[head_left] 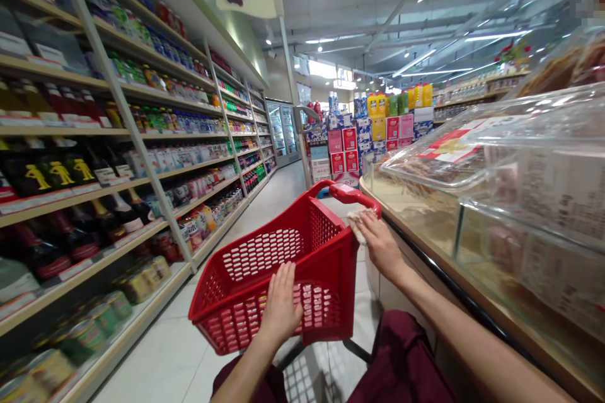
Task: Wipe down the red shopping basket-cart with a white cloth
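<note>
A red plastic shopping cart (pixel 333 302) with perforated walls stands before me, its handle (pixel 352 194) at the far right corner. My left hand (pixel 282 303) lies against the cart's near side, fingers straight and pointing up toward the rim. At the corner just below the handle, my right hand (pixel 377 240) presses a whitish cloth (pixel 358 227) to the red plastic. Part of the cloth is hidden beneath the fingers. The cart's basket looks empty from here, though its bottom is partly out of sight.
Shelves of bottles and cans (pixel 174 173) line the left side. Close on the right is a display counter (pixel 411 214) with clear plastic food boxes (pixel 501 138). Stacked cartons (pixel 350 151) stand ahead, and glass-door coolers (pixel 282 129) are farther back. Tiled floor (pixel 177 327) surrounds the cart.
</note>
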`<state>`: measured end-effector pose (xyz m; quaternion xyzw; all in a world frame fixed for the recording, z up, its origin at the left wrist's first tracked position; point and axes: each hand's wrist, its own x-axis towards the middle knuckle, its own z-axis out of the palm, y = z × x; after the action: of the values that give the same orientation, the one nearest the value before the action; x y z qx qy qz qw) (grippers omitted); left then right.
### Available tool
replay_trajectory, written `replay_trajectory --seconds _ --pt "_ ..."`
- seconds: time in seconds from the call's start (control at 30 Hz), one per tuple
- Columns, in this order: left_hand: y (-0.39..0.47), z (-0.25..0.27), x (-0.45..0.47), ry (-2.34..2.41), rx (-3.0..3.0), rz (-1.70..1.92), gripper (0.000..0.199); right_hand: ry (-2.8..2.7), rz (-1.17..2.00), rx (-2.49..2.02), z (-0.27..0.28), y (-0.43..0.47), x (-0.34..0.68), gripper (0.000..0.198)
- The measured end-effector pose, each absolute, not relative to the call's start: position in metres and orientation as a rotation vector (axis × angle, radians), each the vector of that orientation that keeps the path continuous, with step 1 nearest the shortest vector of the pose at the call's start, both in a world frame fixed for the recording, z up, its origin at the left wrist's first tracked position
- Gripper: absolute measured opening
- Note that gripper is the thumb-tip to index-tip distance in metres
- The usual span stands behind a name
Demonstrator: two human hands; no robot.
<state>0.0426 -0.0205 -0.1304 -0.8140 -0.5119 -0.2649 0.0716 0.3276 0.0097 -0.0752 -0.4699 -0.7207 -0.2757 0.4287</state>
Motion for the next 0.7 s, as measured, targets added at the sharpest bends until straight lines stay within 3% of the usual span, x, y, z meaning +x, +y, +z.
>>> replay_trajectory --seconds 0.47,0.7 --pt "-0.022 -0.130 0.044 -1.557 -2.421 -0.798 0.077 -1.645 -0.679 -1.257 -0.066 0.020 0.346 0.058" --pt "-0.022 -0.129 0.044 -1.577 -2.434 -0.787 0.076 -1.903 -0.651 -0.998 -0.113 -0.001 0.306 0.053"
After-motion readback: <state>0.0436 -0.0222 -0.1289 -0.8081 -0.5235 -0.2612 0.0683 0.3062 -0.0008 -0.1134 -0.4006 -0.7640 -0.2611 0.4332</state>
